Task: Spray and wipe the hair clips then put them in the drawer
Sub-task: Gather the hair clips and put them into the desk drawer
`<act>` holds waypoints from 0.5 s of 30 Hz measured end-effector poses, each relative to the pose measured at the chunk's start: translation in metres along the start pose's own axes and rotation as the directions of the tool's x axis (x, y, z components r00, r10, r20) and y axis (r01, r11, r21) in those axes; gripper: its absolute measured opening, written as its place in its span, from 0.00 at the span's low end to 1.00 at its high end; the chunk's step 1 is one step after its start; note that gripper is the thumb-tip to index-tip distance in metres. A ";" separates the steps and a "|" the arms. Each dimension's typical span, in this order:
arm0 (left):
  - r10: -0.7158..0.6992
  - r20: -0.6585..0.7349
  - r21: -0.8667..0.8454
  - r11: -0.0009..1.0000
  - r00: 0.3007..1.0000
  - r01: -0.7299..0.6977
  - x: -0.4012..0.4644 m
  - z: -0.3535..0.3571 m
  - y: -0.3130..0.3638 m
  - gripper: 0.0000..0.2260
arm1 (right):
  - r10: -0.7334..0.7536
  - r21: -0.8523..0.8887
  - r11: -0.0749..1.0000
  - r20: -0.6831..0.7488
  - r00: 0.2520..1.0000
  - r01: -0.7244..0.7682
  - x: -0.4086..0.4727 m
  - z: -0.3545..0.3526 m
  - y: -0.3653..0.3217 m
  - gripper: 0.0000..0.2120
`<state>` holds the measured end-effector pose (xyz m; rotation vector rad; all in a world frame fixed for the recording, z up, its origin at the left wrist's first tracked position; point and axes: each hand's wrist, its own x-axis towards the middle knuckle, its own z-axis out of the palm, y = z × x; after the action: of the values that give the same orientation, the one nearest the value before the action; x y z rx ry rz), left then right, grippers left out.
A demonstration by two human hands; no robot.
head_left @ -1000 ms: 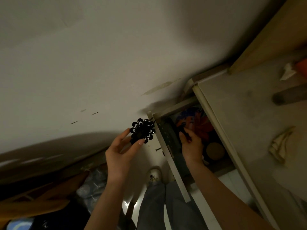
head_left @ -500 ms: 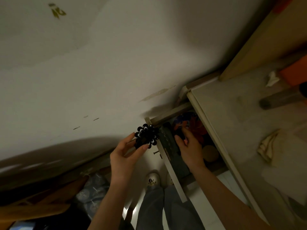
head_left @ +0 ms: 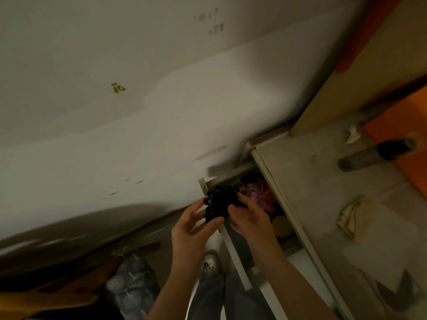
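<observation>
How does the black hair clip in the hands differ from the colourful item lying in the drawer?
The black hair clip is plain black; the colourful item is red, pink and blue. The clip is held by the left hand and right hand above the drawer front; the colourful item lies inside. Both look petal-shaped.

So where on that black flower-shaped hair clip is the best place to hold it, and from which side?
By its scalloped rim, from opposite sides. The black flower hair clip is broad and round, and here the left hand and right hand pinch opposite edges of it above the open drawer.
</observation>
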<state>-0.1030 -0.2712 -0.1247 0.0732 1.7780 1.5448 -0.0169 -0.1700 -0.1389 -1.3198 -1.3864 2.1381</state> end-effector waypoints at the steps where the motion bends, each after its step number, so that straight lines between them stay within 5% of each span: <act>1: 0.001 0.004 -0.012 1.000 1.000 -0.001 -0.002 0.002 0.000 0.24 | 0.001 0.015 1.000 -0.006 1.000 -0.001 -0.001 0.000 -0.001 0.14; 11: 0.032 0.119 0.026 0.999 0.992 -0.036 -0.006 0.014 -0.013 0.27 | 0.006 -0.044 0.999 -0.086 0.996 -0.010 0.003 -0.018 -0.003 0.11; 15: 0.069 0.154 0.371 0.920 0.986 -0.123 0.000 0.013 -0.028 0.34 | 0.009 -0.148 0.989 -0.125 0.992 -0.027 0.010 -0.032 0.004 0.13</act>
<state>-0.0840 -0.2681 -0.1490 0.4535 1.9615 1.2065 0.0040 -0.1466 -0.1514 -1.4978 -1.5135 1.9592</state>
